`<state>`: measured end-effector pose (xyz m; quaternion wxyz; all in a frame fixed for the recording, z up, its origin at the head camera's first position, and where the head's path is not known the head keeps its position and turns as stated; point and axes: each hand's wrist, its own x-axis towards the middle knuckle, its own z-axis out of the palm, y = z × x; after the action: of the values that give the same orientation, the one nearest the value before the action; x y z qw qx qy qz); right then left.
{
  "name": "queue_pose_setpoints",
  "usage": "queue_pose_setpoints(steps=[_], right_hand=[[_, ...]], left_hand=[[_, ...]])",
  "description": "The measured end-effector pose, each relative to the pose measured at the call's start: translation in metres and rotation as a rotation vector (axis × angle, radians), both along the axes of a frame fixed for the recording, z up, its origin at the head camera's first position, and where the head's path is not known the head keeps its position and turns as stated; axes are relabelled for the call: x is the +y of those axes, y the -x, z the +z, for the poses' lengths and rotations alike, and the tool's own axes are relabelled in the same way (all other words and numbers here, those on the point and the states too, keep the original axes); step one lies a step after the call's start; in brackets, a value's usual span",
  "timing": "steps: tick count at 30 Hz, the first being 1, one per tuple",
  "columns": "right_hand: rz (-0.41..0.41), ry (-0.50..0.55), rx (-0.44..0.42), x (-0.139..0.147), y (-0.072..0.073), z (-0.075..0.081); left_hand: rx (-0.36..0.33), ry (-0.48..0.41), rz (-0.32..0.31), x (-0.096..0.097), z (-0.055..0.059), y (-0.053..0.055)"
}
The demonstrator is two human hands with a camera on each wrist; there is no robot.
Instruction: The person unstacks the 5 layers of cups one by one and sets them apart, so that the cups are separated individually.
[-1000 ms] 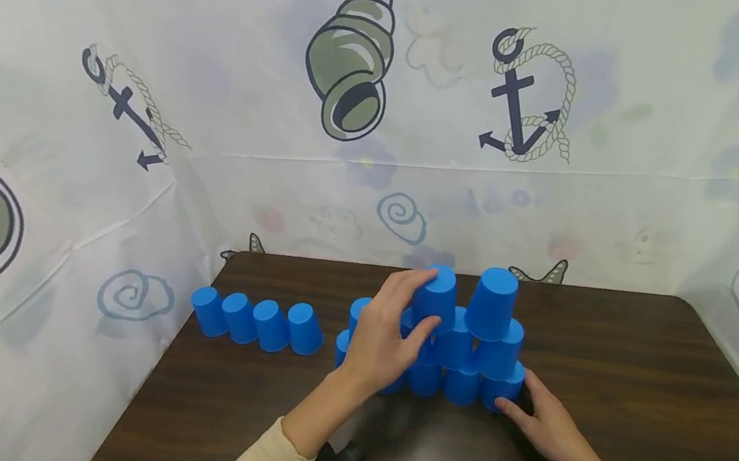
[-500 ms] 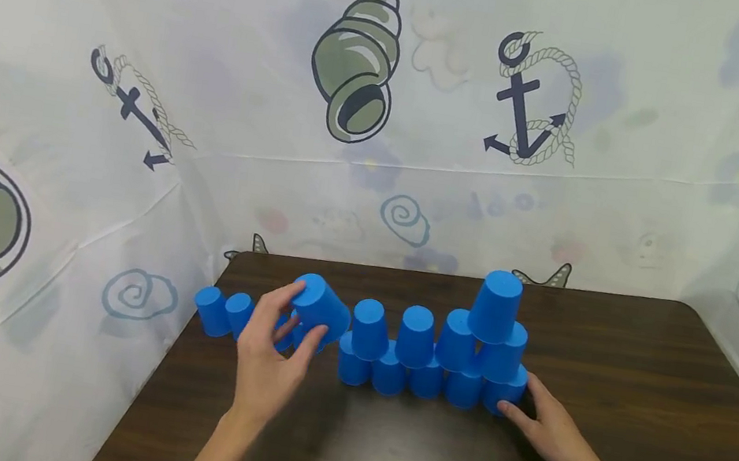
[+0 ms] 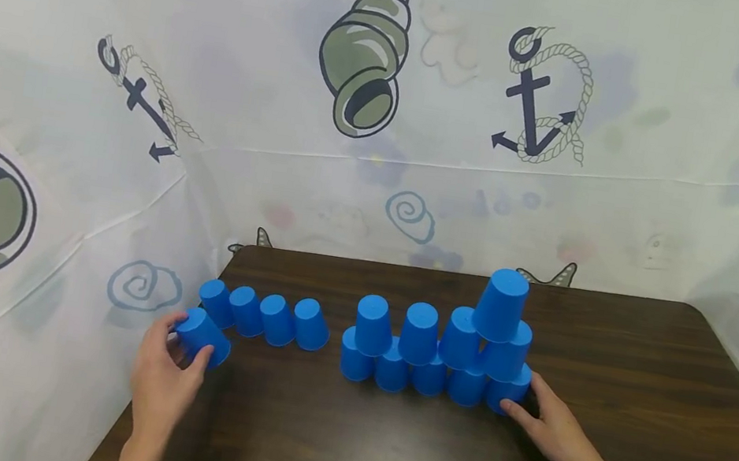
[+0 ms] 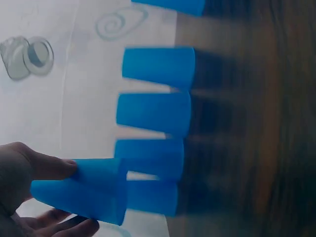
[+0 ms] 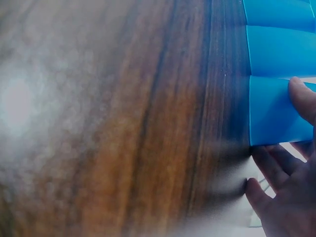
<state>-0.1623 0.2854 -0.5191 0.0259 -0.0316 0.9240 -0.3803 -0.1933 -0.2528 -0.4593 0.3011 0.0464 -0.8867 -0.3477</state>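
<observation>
My left hand (image 3: 163, 383) pinches a tilted blue cup (image 3: 203, 337) between thumb and fingers, in front of the left end of a row of blue cups. In the left wrist view this held cup (image 4: 84, 190) overlaps the nearest row cups and is clear of the tabletop. My right hand (image 3: 555, 426) holds the lowest, rightmost cup (image 3: 507, 390) of a stepped stack, thumb on its front and fingers at its right side. In the right wrist view the thumb lies against that cup (image 5: 276, 111). One cup (image 3: 501, 306) stands alone on the stack's third level, at the right.
Several upside-down cups (image 3: 277, 320) stand in a row at the left of the dark wooden table (image 3: 379, 455). The stack's second level (image 3: 420, 334) has gaps between its left cups. A white patterned cloth (image 3: 276, 89) hangs behind and beside the table.
My left hand has carried a cup from the stack's third level, leftward and down, to the left end of the row. My right hand has stayed at the lowest right cup.
</observation>
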Motion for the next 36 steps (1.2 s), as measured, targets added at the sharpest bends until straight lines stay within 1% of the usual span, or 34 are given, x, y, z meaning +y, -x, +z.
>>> queue_pose_setpoints(steps=[3, 6, 10, 16, 20, 29, 36], right_hand=[[0.000, -0.004, 0.000, 0.000, 0.000, 0.000], [-0.002, -0.007, -0.002, 0.000, 0.000, 0.000], [-0.003, -0.009, -0.006, 0.000, 0.000, -0.001], [-0.001, -0.005, -0.006, 0.001, 0.000, -0.001], [-0.002, -0.008, -0.003, 0.002, 0.000, -0.002], [-0.005, -0.018, -0.015, 0.001, 0.001, -0.002], [-0.007, -0.026, -0.032, 0.000, 0.001, 0.000]], left_hand=[[-0.086, 0.040, 0.038, -0.011, -0.005, 0.003], [-0.156, 0.053, 0.067, -0.021, -0.012, 0.009], [-0.210, 0.062, 0.075, -0.031, -0.020, 0.018], [-0.210, 0.099, 0.061, -0.041, -0.029, 0.035], [-0.211, 0.113, 0.066, -0.043, -0.033, 0.041], [-0.250, 0.091, 0.073, -0.044, -0.040, 0.049], [-0.248, 0.065, 0.075, -0.043, -0.044, 0.050]])
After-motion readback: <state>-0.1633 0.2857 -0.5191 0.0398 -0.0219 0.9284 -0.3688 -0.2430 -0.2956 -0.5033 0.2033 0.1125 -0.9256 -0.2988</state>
